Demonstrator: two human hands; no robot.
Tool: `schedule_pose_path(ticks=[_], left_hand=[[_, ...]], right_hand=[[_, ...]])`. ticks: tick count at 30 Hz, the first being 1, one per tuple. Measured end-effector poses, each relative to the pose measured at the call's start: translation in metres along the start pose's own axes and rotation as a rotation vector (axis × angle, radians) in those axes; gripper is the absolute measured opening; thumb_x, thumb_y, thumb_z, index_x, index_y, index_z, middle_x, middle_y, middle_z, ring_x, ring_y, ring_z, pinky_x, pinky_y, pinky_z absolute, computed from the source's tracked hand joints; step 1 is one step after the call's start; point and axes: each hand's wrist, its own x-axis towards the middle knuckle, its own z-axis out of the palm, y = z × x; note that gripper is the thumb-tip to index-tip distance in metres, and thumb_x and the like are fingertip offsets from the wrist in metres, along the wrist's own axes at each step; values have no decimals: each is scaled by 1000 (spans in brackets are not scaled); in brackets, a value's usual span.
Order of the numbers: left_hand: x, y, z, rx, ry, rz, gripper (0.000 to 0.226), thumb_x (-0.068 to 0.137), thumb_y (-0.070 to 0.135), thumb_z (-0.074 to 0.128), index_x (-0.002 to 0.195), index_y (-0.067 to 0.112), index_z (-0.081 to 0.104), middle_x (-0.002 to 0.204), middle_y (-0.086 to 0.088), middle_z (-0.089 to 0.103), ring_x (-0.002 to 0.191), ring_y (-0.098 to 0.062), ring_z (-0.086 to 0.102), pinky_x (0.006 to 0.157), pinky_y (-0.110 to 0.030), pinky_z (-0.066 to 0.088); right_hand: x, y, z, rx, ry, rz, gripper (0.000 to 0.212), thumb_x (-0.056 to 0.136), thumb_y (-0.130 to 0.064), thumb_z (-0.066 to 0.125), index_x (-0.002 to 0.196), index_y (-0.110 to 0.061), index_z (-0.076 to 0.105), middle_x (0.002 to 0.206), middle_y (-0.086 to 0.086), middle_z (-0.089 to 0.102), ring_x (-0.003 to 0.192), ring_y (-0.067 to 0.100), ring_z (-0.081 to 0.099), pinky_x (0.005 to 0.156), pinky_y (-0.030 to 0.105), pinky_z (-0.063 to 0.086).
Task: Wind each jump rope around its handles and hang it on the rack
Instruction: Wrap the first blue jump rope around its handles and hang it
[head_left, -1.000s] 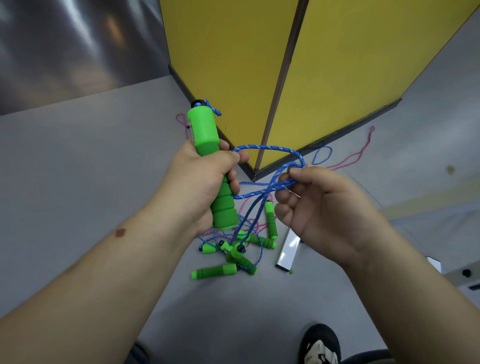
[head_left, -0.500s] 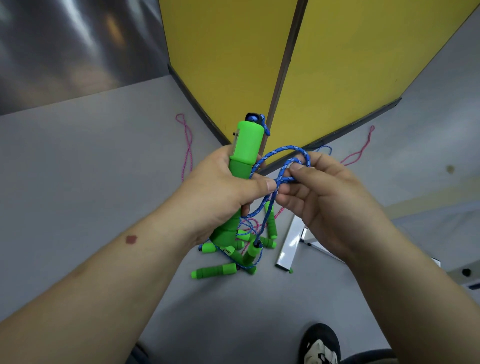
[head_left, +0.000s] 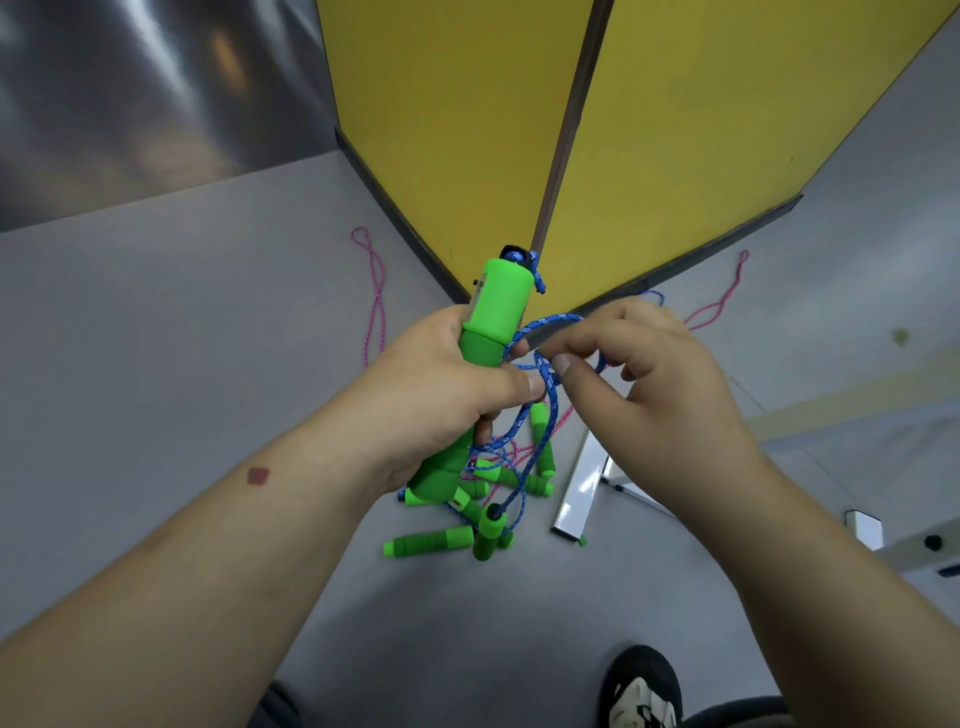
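While left hand (head_left: 441, 395) grips green handle (head_left: 493, 317), now swung upright toward right hand (head_left: 639, 384): blue rope (head_left: 550, 384) loop pinched, drawn against handle; winding begun.

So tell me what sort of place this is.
Probably a gym or sports storeroom, though I can't be sure. A plain grey floor meets yellow panels, and a pile of green handles lies tangled in rope. The left hand grips a handle; the right hand pinches blue rope.

Green handle (head_left: 496, 312) middle hidden inside left hand (head_left: 441, 395); shoe (head_left: 641, 691) cut off.
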Motion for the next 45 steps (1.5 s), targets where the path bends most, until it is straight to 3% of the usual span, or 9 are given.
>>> schedule_pose_path(ticks=[4, 12, 16, 22, 26, 31, 34, 39, 45], left_hand=[[2, 1, -1, -73, 42, 14, 22, 88, 4, 77, 102, 15, 64, 57, 4, 59, 46, -14, 47, 48, -26, 43], [5, -5, -2, 110, 104, 108, 20, 85, 13, 77, 92, 27, 64, 67, -1, 62, 49, -18, 52, 53, -34, 46], [6, -10, -5, 368, 223, 142, 19, 82, 20, 71, 93, 34, 64, 84, -1, 74, 65, -28, 66, 66, -47, 60], [10, -14, -11, 673, 350, 95, 12, 87, 14, 62, 96, 22, 61, 83, -2, 67, 78, -22, 66, 65, -33, 52], [10, -12, -8, 581, 369, 60, 17, 83, 8, 61, 95, 20, 61, 84, -7, 69, 81, -31, 67, 73, -46, 58], [10, -9, -11, 518, 420, 68, 18, 85, 9, 59, 99, 21, 60, 85, -7, 64, 77, -30, 61, 58, -34, 45], [10, -11, -9, 379, 397, 76, 16, 87, 11, 64, 96, 24, 61, 93, -10, 72, 84, -34, 70, 73, -45, 60], [2, 2, -1, -231, 167, 12, 16, 93, -1, 69, 96, 11, 60, 84, -7, 74, 70, -19, 71, 65, -33, 62], [-5, 4, 2, -299, -43, 113, 16, 74, 8, 72, 90, 10, 71, 122, -1, 73, 91, -19, 76, 70, -34, 62]], right_hand=[[-2, -1, 1, 58, -65, 21, 20, 84, -36, 73, 103, -31, 75, 97, -14, 62, 95, 4, 53, 74, 10, 34], [-4, -6, 9, 143, 72, 16, 30, 90, 1, 68, 108, -20, 79, 98, 3, 56, 91, 4, 56, 69, 15, 45], [0, -15, 0, 458, 123, 234, 29, 92, -4, 67, 97, -30, 78, 79, -1, 66, 86, 9, 65, 72, 17, 49], [9, -18, -11, 1318, 141, 640, 17, 93, 4, 59, 98, -7, 71, 70, 5, 64, 64, 17, 65, 65, 24, 57], [10, -18, -13, 1441, 114, 625, 29, 89, 16, 52, 103, -2, 70, 84, 9, 68, 75, 22, 69, 78, 26, 59], [11, -18, -14, 1433, 117, 612, 34, 90, 20, 47, 108, 0, 68, 105, 19, 72, 84, 23, 72, 81, 25, 59], [11, -19, -16, 1427, 102, 610, 32, 90, 19, 47, 106, 1, 68, 107, 20, 74, 90, 25, 74, 80, 25, 60], [10, -20, -16, 1379, 85, 605, 31, 92, 19, 47, 107, 0, 66, 105, 17, 76, 93, 25, 75, 80, 26, 61], [8, -21, -11, 1252, -4, 557, 30, 92, 22, 46, 102, -1, 62, 100, 18, 77, 92, 28, 76, 78, 28, 62]])
